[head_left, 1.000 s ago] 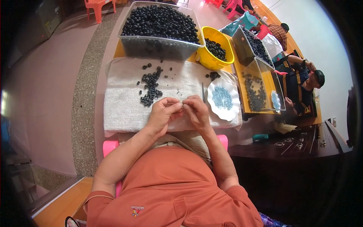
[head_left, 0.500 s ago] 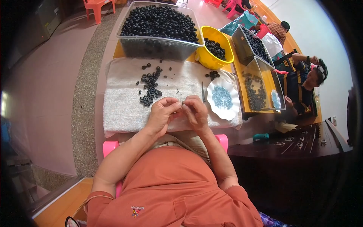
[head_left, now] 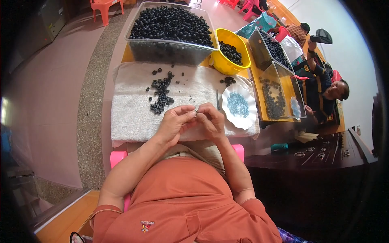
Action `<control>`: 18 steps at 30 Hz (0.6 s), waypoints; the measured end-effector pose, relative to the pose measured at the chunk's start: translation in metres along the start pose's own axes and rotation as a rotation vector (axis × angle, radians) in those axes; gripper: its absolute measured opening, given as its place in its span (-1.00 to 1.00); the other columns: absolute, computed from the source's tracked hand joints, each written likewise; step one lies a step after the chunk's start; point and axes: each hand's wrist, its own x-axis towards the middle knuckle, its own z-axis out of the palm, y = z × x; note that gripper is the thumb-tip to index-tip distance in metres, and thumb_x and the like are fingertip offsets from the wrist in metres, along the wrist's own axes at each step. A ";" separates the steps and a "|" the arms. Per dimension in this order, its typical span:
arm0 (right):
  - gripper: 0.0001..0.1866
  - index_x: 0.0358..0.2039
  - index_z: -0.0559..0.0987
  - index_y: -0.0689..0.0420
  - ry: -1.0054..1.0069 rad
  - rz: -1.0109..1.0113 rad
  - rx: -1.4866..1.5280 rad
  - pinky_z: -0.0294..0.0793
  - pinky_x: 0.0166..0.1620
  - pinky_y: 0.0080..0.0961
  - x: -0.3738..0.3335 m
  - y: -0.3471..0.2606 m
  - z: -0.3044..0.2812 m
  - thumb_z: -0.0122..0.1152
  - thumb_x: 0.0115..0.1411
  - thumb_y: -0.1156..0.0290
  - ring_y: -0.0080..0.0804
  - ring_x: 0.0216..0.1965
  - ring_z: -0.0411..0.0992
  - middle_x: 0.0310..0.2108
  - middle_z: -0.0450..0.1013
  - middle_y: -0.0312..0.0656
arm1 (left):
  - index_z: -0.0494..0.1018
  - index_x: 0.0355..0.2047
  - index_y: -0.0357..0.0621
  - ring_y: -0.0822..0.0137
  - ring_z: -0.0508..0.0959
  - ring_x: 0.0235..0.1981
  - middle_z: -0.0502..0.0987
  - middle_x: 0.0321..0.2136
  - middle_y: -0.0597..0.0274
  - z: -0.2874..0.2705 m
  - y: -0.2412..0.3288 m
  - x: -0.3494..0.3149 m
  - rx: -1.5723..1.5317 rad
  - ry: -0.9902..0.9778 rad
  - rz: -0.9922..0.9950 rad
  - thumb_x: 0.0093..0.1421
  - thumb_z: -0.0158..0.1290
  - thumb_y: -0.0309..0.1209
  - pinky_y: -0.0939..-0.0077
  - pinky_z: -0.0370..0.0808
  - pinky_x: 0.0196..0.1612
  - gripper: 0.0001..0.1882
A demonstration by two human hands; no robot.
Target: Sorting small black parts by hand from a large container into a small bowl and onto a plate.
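Observation:
My left hand [head_left: 173,123] and my right hand [head_left: 212,122] meet over the near part of a white towel [head_left: 129,113]. Pinched between the fingertips of both is a small dark piece [head_left: 196,111], mostly covered and too small to name surely. Beyond my left hand lies a loose pile of small black ring-shaped parts [head_left: 162,93]. A white scalloped dish [head_left: 249,119] of tiny clear bluish pieces [head_left: 237,104] sits right of my right hand. Between that hand and the dish, thin tweezers [head_left: 218,99] rest on the towel. A few black parts [head_left: 229,80] lie above the dish.
A clear plastic bin [head_left: 162,52] heaped with black parts stands at the table's back. Beside it is a yellow bucket [head_left: 221,60] holding more. Further right are two clear bins [head_left: 259,50] and a seated co-worker [head_left: 320,91]. Pink chair arms [head_left: 117,158] flank me.
My right fingers have shifted slightly, and the small piece shows a little more between the fingertips. The co-worker has taken off a dark cap and holds it up.

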 end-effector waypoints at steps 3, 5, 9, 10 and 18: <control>-0.94 -0.31 0.48 0.24 -0.032 0.033 0.014 0.38 -0.24 -0.70 0.001 0.000 -0.002 0.17 0.21 0.63 -0.63 -0.32 0.37 -0.30 0.38 -0.28 | 0.50 -0.14 -0.17 0.46 0.57 -0.31 0.58 -0.32 0.29 -0.001 -0.002 0.001 -0.009 -0.007 -0.014 0.22 0.15 -0.48 0.53 0.56 -0.18 -0.80; -0.94 -0.32 0.48 0.24 -0.032 0.080 0.051 0.37 -0.25 -0.71 0.002 0.000 -0.002 0.18 0.22 0.61 -0.65 -0.33 0.36 -0.34 0.39 -0.31 | 0.50 -0.14 -0.17 0.46 0.57 -0.30 0.58 -0.32 0.30 -0.002 -0.003 0.001 -0.016 -0.012 -0.017 0.22 0.14 -0.48 0.53 0.56 -0.17 -0.81; -0.95 -0.34 0.48 0.24 -0.027 0.104 0.057 0.36 -0.27 -0.71 0.002 0.004 -0.001 0.19 0.22 0.59 -0.68 -0.35 0.35 -0.36 0.40 -0.34 | 0.50 -0.15 -0.17 0.46 0.57 -0.29 0.58 -0.31 0.29 -0.004 -0.002 0.003 -0.037 -0.036 -0.041 0.23 0.13 -0.48 0.53 0.56 -0.16 -0.82; -0.95 -0.33 0.49 0.24 0.011 0.087 0.060 0.37 -0.29 -0.70 0.001 0.007 0.001 0.20 0.21 0.59 -0.64 -0.37 0.36 -0.37 0.41 -0.31 | 0.50 -0.16 -0.17 0.46 0.57 -0.29 0.58 -0.30 0.29 -0.004 -0.002 0.003 -0.048 -0.042 -0.044 0.23 0.13 -0.48 0.53 0.56 -0.16 -0.83; -0.80 -0.20 0.56 0.21 0.150 -0.322 -0.365 0.43 -0.36 -0.56 0.001 -0.007 0.017 0.25 0.13 0.59 -0.35 -0.44 0.46 -0.37 0.48 -0.07 | 0.50 -0.17 -0.16 0.44 0.57 -0.28 0.57 -0.29 0.29 -0.008 -0.003 0.006 -0.143 -0.035 0.005 0.24 0.12 -0.48 0.51 0.56 -0.15 -0.85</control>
